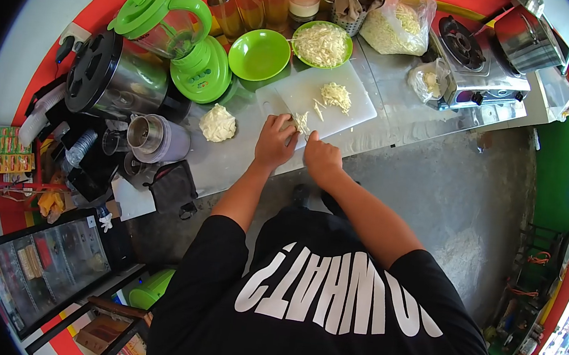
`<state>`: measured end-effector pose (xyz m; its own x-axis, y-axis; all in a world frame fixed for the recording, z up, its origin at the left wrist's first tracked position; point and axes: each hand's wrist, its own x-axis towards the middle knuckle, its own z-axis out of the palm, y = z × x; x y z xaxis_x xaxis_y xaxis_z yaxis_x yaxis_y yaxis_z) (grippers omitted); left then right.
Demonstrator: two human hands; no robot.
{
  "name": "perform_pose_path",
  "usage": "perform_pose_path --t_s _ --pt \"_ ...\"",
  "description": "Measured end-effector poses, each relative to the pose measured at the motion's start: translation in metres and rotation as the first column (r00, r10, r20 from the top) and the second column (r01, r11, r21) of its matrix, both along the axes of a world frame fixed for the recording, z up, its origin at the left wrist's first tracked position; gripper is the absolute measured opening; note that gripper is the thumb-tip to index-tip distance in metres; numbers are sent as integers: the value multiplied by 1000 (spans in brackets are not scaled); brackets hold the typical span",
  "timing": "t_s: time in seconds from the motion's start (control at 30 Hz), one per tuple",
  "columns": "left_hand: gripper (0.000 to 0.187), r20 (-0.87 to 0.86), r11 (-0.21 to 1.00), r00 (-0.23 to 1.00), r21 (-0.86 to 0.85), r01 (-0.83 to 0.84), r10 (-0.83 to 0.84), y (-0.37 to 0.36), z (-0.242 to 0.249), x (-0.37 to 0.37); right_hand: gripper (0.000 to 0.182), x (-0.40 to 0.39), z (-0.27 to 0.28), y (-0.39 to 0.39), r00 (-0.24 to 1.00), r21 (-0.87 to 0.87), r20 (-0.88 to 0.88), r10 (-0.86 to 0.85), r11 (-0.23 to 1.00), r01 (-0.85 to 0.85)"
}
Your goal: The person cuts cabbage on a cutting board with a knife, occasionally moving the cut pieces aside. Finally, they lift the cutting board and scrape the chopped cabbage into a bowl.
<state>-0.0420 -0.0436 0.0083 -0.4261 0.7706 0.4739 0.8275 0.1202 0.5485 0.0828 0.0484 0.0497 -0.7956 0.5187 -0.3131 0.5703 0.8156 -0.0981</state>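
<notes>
- White cutting board (347, 104) on the tabletop (400, 131) carries shredded cabbage (336, 95).
- Left hand (275, 142) clamps a cabbage piece (301, 121) at the board's edge.
- Right hand (321, 158) is closed; what it holds, I cannot tell.

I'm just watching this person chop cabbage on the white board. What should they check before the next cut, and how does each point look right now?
1. Left hand steadies the cabbage piece: ok.
2. Right hand on the knife: cannot tell, blade hidden.
3. Left fingertips out of the blade's way: cannot tell.
4. Cutting board lies flat on the counter: ok.
5. Shredded pile lies apart from the hands: ok.
6. Empty green bowl beside the board: ok.
</notes>
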Motion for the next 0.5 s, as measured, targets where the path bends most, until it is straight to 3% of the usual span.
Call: perform_pose_path --t_s 0.17,0.37,0.5 --pt "9 -4 1000 1000 1 -6 6 2 -1 -2 18 9 -18 -5 999 7 12 -44 999 44" --pt "10 19 1000 1000 -12 -24 24 0 -5 1 17 -6 3 5 999 -29 17 31 999 -30" --pt "11 34 1000 999 -11 -18 19 1 -9 -1 17 6 0 -6 999 -37 41 -19 999 21"
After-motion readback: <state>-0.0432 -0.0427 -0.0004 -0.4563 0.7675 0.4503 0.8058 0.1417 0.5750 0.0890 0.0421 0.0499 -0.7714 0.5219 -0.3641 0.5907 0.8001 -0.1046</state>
